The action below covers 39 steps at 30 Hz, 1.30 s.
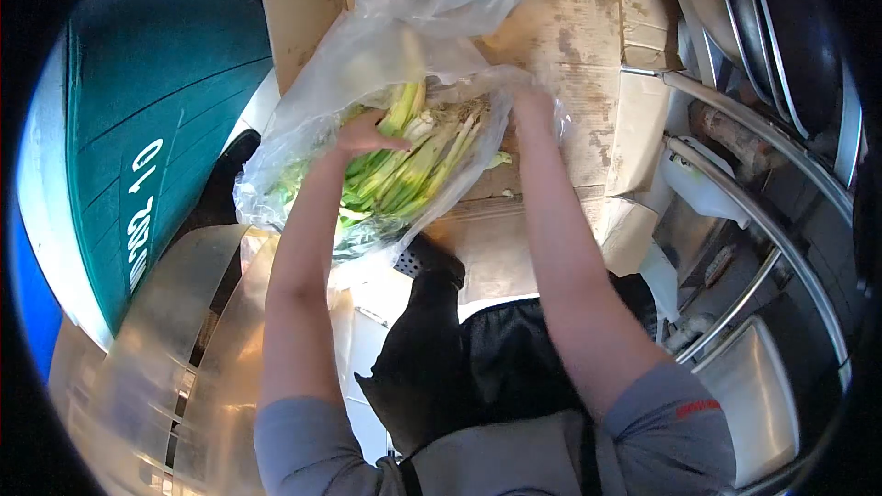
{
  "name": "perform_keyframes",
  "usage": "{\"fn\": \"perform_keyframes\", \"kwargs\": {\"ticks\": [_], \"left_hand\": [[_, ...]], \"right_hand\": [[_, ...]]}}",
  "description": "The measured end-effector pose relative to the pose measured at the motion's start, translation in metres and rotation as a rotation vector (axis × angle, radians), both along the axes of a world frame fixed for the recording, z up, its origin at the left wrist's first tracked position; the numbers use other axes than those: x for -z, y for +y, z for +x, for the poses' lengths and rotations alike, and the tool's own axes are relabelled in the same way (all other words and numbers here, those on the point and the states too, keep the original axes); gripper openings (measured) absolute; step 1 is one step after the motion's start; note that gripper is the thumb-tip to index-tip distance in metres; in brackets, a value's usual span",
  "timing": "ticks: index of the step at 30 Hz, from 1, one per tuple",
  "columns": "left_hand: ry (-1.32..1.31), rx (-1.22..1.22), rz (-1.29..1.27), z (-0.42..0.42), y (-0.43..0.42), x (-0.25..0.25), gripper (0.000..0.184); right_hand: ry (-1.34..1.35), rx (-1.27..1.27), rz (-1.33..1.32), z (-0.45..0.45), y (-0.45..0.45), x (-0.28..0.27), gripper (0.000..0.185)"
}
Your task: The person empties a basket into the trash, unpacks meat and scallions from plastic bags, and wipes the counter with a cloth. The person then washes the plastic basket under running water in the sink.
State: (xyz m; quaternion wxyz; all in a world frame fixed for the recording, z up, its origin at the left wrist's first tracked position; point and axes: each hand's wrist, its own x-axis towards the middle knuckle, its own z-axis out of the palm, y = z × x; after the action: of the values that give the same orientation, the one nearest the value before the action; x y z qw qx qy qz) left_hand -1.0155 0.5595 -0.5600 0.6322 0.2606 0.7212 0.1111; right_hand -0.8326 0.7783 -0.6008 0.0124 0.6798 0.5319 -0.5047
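Note:
A large clear plastic bag point(377, 55) lies opened on cardboard, with its mouth spread. Inside is a bunch of green onions point(395, 174), with yellowed and green stalks and roots toward the upper right. Over the left part of the bunch is my left hand point(369, 135), its thumb held apart from the fingers; the fingertips are partly hidden among the leaves. At the bag's right edge my right hand point(533, 108) is closed on the plastic, somewhat blurred and veiled by the film.
Stained flattened cardboard point(570, 55) lies beneath the bag. A dark green bin point(156, 110) with white markings stands at left, above metal panels point(202, 312). Along the right runs a metal tube rack point(772, 119) with pans. My shoe point(432, 259) is close below the bag.

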Motion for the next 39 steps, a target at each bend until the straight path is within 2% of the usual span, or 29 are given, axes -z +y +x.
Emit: {"fn": "perform_keyframes", "kwargs": {"ticks": [3,6,8,9,12,13,16,17,19,20,22,24,25,28,30,31,33,35,37,39], "left_hand": [[-0.110,-0.242,-0.040,-0.004,-0.005,0.011,0.089],[-0.173,-0.491,-0.023,0.007,0.002,0.003,0.089],[-0.212,-0.605,0.003,0.012,0.004,0.017,0.089],[-0.161,-0.587,-0.002,0.015,0.010,0.026,0.090],[-0.096,-0.569,-0.050,0.025,0.016,0.041,0.090],[-0.120,-0.585,-0.058,0.023,0.020,0.039,0.091],[-0.214,-0.622,-0.001,0.010,0.038,0.015,0.091],[-0.248,-0.635,0.022,0.007,0.039,0.009,0.091],[-0.525,-0.729,-0.116,-0.003,0.032,0.021,0.090],[-0.661,-0.776,-0.186,-0.006,0.028,0.024,0.089],[-0.746,-0.794,-0.229,-0.013,0.033,0.008,0.086],[-0.916,-0.752,-0.198,-0.024,0.039,0.015,0.086],[-0.796,-0.718,-0.150,-0.023,0.048,0.004,0.086],[-0.368,-0.574,-0.047,-0.018,0.057,-0.014,0.086],[-0.025,-0.414,-0.006,-0.014,0.054,0.000,0.086],[0.048,-0.585,0.148,0.000,0.055,0.000,0.083],[0.534,-0.490,0.195,0.038,0.050,-0.014,0.082],[0.858,-0.080,0.260,0.079,0.037,-0.018,0.091],[0.953,-0.004,0.346,0.096,0.042,-0.008,0.098],[1.006,0.010,0.345,0.105,0.047,0.003,0.107]], "right_hand": [[-0.253,-0.525,-0.083,-0.010,-0.022,-0.080,0.053],[-0.265,-0.802,-0.471,-0.009,-0.040,-0.081,0.057],[-0.037,-0.538,-0.236,0.006,-0.071,-0.047,0.052],[0.076,-0.407,-0.116,0.012,-0.085,-0.027,0.050],[0.239,-0.109,0.057,0.016,-0.130,-0.008,0.057],[0.273,-0.187,0.056,0.019,-0.132,-0.006,0.058],[0.350,-0.026,-0.434,0.024,-0.103,-0.026,0.064],[0.320,-0.156,-0.414,0.019,-0.092,-0.037,0.058],[0.250,-0.411,-0.379,0.000,-0.070,-0.075,0.046],[0.172,-0.435,-0.433,-0.013,-0.059,-0.087,0.049],[0.020,-0.485,-0.534,-0.034,-0.039,-0.098,0.053],[0.049,-0.465,-0.092,-0.032,-0.037,-0.090,0.051],[0.063,-0.450,0.124,-0.029,-0.040,-0.083,0.050],[0.320,-0.372,0.268,-0.026,-0.038,-0.035,0.044],[0.316,-0.398,0.143,-0.030,-0.022,-0.004,0.038],[0.315,-0.413,0.082,-0.032,-0.015,0.004,0.035],[0.191,-0.474,0.014,-0.033,0.000,0.017,0.029],[0.164,-0.492,-0.129,-0.034,0.013,0.015,0.024],[0.222,-0.467,-0.349,-0.029,0.024,-0.015,0.022],[0.307,-0.568,-0.394,-0.016,0.032,0.000,0.020]]}}
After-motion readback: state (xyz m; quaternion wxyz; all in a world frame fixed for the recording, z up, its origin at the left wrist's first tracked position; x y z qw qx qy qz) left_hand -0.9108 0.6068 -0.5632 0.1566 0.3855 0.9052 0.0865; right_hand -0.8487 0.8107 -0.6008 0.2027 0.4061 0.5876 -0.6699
